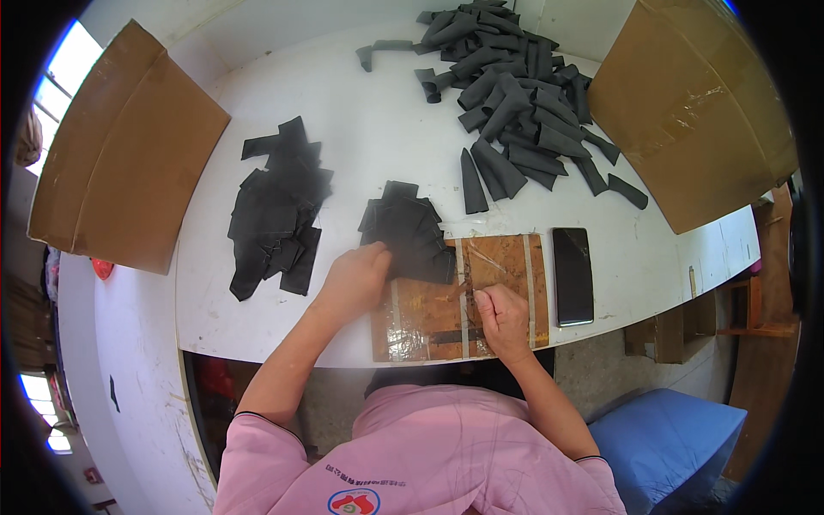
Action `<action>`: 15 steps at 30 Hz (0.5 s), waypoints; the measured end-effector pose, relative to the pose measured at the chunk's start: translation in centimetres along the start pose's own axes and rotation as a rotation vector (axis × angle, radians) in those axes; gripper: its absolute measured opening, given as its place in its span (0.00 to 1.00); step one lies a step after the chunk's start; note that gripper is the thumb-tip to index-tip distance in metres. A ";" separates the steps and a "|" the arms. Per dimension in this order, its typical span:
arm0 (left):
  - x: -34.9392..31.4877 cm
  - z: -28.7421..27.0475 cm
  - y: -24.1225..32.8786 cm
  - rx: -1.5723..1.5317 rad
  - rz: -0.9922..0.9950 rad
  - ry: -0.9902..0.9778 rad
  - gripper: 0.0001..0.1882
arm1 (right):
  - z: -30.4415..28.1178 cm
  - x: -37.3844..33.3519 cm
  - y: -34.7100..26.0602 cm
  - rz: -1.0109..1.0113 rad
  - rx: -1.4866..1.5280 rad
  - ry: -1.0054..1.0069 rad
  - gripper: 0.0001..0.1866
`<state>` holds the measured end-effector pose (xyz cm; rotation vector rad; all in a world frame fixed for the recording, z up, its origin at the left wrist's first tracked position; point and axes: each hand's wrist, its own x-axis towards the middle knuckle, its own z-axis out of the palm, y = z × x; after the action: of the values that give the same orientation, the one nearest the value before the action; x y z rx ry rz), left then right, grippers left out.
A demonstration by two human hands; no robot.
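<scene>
The desk has its near edge curving along 6 o'clock, and the brown board lies close to that edge. Taking the board as the dial's centre, white desktop shows towards 11 o'clock, between the loose black heap at 10 and the pile of dark grey rolled pieces between 12 and 1. Only a narrow gap parts the board from the phone at 3 o'clock.

The hands are apart. The left hand has its fingers bent at the 7 o'clock edge of the small black stack, which overlaps the board's 11 o'clock corner; whether it pinches a piece cannot be told. The right hand is curled into a loose fist, thumb uppermost, over the board's right half; anything thin inside it is hidden.

Tall brown cardboard walls stand at 10 o'clock (left cardboard) and 2 o'clock (right cardboard); their contents cannot be seen. Below desk level, at 3 o'clock beyond the phone, sits a cardboard carton.
</scene>
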<state>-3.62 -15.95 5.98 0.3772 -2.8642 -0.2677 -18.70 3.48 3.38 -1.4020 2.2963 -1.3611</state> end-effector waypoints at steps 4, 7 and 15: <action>0.0 0.8 -0.5 0.063 0.013 0.016 0.08 | 0.1 0.0 0.1 -0.010 0.002 0.007 0.08; 0.0 1.1 -0.4 -0.017 -0.039 0.044 0.06 | 0.0 0.1 0.1 -0.008 0.003 0.006 0.08; -0.3 0.6 0.9 -0.378 -0.298 0.368 0.06 | -0.2 0.0 -0.1 -0.005 0.021 0.007 0.08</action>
<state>-3.72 -14.97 5.56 0.6926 -2.3265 -0.7002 -18.73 3.56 3.59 -1.4007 2.2776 -1.3888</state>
